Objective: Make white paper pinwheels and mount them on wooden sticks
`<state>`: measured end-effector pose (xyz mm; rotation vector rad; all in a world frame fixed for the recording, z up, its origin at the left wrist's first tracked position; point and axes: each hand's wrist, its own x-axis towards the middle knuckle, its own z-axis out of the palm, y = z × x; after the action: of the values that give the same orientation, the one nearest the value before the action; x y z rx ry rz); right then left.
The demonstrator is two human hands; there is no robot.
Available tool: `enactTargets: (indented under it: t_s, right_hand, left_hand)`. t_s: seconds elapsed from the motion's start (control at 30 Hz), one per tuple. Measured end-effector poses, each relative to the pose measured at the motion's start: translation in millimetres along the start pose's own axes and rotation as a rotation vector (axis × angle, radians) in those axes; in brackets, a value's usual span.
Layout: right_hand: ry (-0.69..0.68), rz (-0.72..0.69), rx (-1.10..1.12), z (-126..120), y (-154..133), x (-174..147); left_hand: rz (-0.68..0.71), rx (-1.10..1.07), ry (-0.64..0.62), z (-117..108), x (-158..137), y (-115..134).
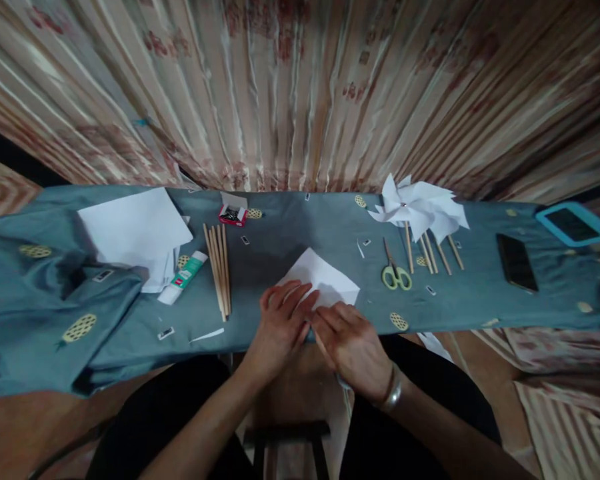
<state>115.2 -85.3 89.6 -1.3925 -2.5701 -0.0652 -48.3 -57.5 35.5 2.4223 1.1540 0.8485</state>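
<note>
A white sheet of paper (pixel 321 270) lies near the front edge of the table, one corner pointing away from me. My left hand (pixel 283 323) rests on its left side, fingers stretched out and a little apart over the paper. With its fingers bent together, my right hand (pixel 349 340) grips the paper's near edge, close to my left fingertips. My hands cover the near part of the sheet, so any fold there is hidden. Scissors with green handles (pixel 396 277) lie to the right. Several wooden sticks (pixel 219 270) lie to the left.
On the left are stacked white sheets (pixel 135 223) and a glue stick (pixel 183 277). A small open red box (pixel 233 212) stands farther back. Paper pinwheels (pixel 420 207) on sticks lie at the back right, before a dark phone (pixel 517 262) and a blue-framed tablet (pixel 574 224). Paper scraps are scattered about.
</note>
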Motion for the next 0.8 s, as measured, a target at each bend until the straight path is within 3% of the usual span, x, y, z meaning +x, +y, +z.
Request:
enactTargets:
  t_s: [0.1, 0.2, 0.4, 0.6, 0.8]
  right_hand:
    - [-0.043, -0.015, 0.203, 8.4, 8.1, -0.4]
    - [-0.036, 0.051, 0.484, 14.9, 34.0, -8.2]
    - [0.03, 0.426, 0.873, 32.3, 67.5, -7.9]
    - [0.108, 0.651, 0.923, 47.9, 65.5, 10.1]
    - [0.127, 0.714, 0.857, 55.6, 63.1, 18.2]
  left_hand:
    - [-0.023, -0.015, -0.101, 3.6, -1.2, -9.0]
    - [-0.014, -0.05, -0.077, 2.0, -3.0, -19.4]
    - [-0.102, -0.132, 0.011, -0.3, -2.0, -24.9]
    - [-0.339, -0.186, 0.068, -1.6, -1.8, -29.1]
    - [-0.466, -0.239, 0.053, -3.7, -0.8, -31.0]
